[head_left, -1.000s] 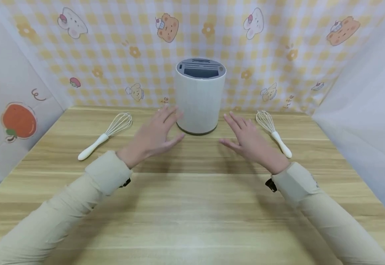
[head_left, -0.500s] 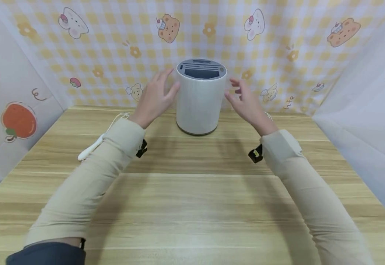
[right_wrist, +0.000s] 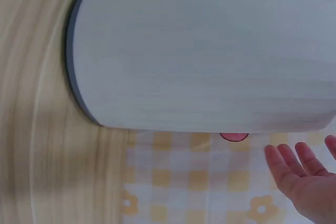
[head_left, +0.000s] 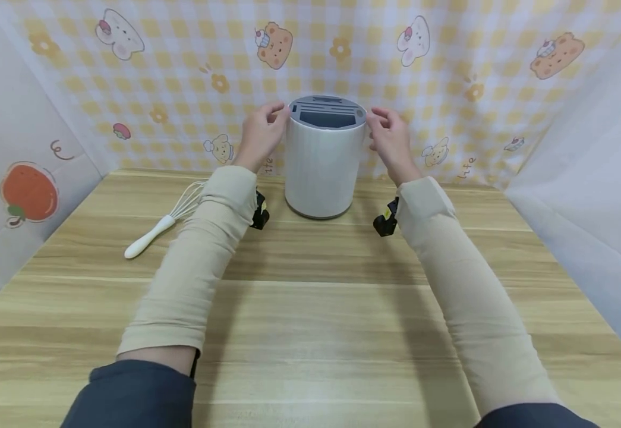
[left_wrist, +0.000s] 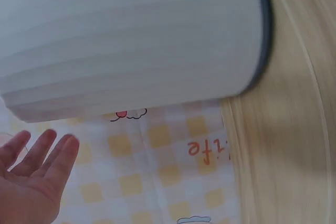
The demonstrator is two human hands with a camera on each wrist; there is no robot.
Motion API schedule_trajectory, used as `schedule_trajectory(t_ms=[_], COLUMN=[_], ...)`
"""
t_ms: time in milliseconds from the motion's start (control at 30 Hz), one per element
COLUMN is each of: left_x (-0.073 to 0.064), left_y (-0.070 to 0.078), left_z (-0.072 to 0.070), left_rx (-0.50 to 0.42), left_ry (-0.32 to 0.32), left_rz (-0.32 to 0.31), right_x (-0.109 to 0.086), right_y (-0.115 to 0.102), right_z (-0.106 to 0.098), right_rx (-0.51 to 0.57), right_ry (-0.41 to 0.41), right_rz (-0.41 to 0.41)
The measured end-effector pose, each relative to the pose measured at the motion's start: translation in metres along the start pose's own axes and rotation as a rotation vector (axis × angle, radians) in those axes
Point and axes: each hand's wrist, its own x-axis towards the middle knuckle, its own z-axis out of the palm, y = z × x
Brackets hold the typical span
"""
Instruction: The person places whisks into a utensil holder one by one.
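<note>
A white oval knife block point(head_left: 325, 163) with a grey slotted top stands upright at the back of the table. My left hand point(head_left: 261, 134) is at its upper left rim, and my right hand point(head_left: 392, 139) is at the upper right rim. Both have loosely bent fingers. In the left wrist view, the left fingers point(left_wrist: 63, 156) spread beside the block's white wall point(left_wrist: 131, 45) with a small gap. The right wrist view shows the right fingers point(right_wrist: 281, 166) just off the wall point(right_wrist: 199, 56) on the other side.
On the left of the wooden table point(head_left: 310, 333) lies a whisk point(head_left: 166, 221) with a white handle, its wire head partly behind the left sleeve. A yellow checked cloth point(head_left: 182, 71) hangs right behind the block. Pale cloth walls point(head_left: 583, 148) flank the table.
Both hands have risen and moved inward from low in front of the block to its upper rim. The right arm now hides the right whisk. The block has stayed in place.
</note>
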Motion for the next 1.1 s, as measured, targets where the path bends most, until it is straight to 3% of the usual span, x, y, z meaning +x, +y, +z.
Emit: schedule_trajectory(t_ms=[167,300,533,1100], left_x=[0.0045,0.0073,0.0101,0.0031], left_y=[0.0002,0.0002,-0.0001,-0.0032], left_z=[0.0038,0.0055,0.0071,0.0053], left_rx=[-0.039,-0.042,-0.077,-0.102], left_ry=[-0.019,-0.080,-0.183,-0.196], left_rz=[-0.017,0.002,-0.024,-0.002], right_x=[0.0058,0.0074,0.0081,0.0047], right_y=[0.0022,0.0047,0.0060,0.0048], right_z=[0.0036,0.0051,0.0049,-0.0006], right_rx=[0.172,0.223,0.162,0.143], right_ry=[-0.070,-0.102,-0.136,-0.172], right_rz=[0.080,0.119,0.141,0.121])
